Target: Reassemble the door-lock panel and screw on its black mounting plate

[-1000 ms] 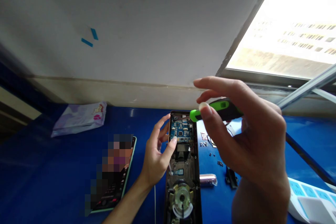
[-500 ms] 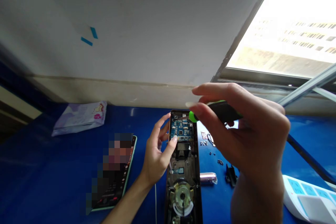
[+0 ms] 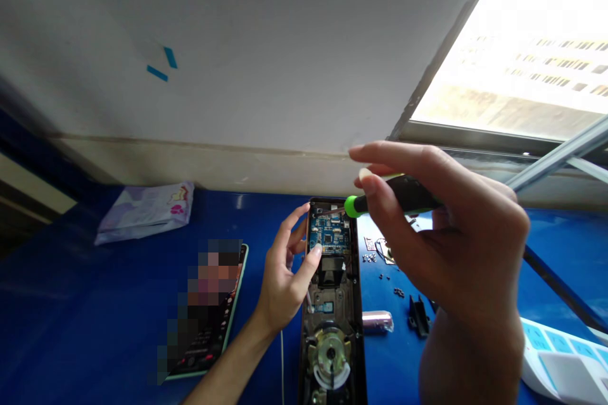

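Note:
My left hand [image 3: 289,272] grips the left side of a long dark device housing [image 3: 356,304], its thumb pressing near the lower edge of a blue circuit board [image 3: 327,237]. My right hand [image 3: 456,221] is closed around a black and green screwdriver [image 3: 363,205]. The shaft points left over the upper part of the board. Whether its tip touches a screw is too small to tell. Below the board sit a black block [image 3: 331,272] and a round metal part [image 3: 331,354] with a white curved piece.
Left of the housing lie a phone [image 3: 213,316] and a purple-white packet [image 3: 147,210]. On the right are small screws [image 3: 399,293], a pink wrapped cylinder [image 3: 377,321], a black plastic part [image 3: 418,316] and a white-blue box [image 3: 560,354]. A wall [image 3: 266,76] rises behind the blue table [image 3: 118,304].
My right hand has shifted slightly up and to the right, and its thumb has moved along the screwdriver handle. My left hand and the housing stay almost where they were.

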Demonstrator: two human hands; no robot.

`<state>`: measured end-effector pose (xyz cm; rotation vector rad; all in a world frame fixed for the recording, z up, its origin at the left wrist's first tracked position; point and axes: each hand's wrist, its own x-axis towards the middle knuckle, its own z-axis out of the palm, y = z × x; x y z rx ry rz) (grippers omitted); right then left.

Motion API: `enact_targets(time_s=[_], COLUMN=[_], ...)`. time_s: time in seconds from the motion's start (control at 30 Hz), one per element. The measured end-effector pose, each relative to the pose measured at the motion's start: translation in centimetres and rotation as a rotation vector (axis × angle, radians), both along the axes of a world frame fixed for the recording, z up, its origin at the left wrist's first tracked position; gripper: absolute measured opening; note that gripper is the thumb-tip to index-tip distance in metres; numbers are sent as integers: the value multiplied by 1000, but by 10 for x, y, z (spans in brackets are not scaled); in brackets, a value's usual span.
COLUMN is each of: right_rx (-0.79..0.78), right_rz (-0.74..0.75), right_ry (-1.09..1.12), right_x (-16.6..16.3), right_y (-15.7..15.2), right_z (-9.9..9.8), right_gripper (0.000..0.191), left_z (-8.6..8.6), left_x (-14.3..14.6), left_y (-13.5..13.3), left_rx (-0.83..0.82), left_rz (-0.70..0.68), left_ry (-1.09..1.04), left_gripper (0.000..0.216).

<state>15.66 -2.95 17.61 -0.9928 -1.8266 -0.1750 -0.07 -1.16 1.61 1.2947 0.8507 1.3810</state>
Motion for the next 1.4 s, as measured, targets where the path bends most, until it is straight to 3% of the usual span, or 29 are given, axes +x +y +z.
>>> enact_targets(time_s=[0.07, 0.13, 0.3, 0.53, 0.77, 0.93, 1.13, 1.4], right_rx=[-61, -92, -11, -57, -21, -57, -73, 15], right_rz=[24, 30, -32, 43, 46, 61, -2, 37], right_ry=[7, 8, -52, -9, 28, 17, 4, 190], right_x=[0, -1, -2, 0, 2, 3, 5, 6], right_y=[-2, -3, -1, -2, 3, 0, 1, 3], right_z=[1, 1, 3, 2, -2, 0, -1, -2], right_gripper=[39, 44, 19, 41, 12, 43, 35, 43], left_z=[1, 1, -1, -3, -2, -1, -3, -7], left_x=[0, 0, 0, 0, -1, -1, -4, -9], left_y=[0, 0, 1, 1, 0, 1, 2, 8], left_rx=[-4, 0, 1, 8, -9, 1, 37, 66], left_rz=[-9, -15, 1, -11, 12, 1, 11, 15], left_ry=[-9, -16, 1, -12, 36, 16, 68, 130], left_gripper=[59, 59, 59, 59, 58, 58, 58, 63])
